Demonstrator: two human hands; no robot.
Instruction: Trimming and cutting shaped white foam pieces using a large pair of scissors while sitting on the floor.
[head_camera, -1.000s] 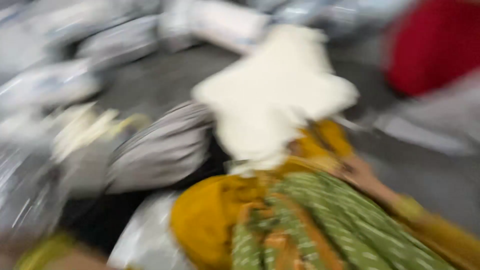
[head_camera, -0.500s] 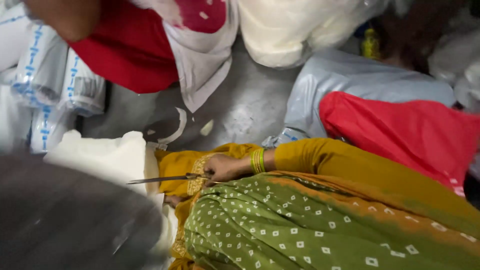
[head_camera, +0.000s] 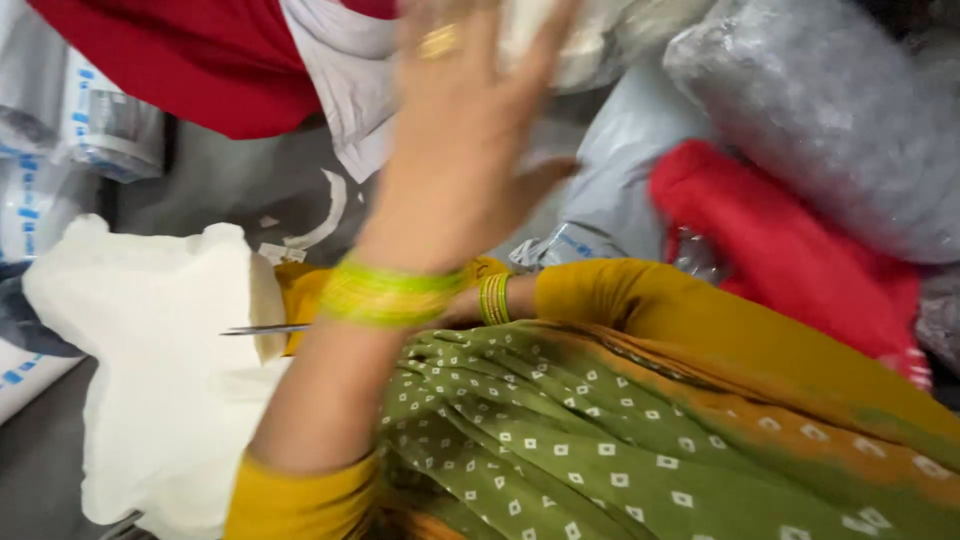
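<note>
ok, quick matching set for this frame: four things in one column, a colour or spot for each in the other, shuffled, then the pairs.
Things:
1. cream cloth
2. scissor blades
3. left hand
4. dotted scarf

Matches:
A. raised and blurred at top centre, ring on a finger
B. green, lower right, over the mustard sleeve
C. lower left, pale and bunched
D. thin and dark, pointing left at the cloth's edge

Pairs: 1-C, 2-D, 3-A, 4-B
</note>
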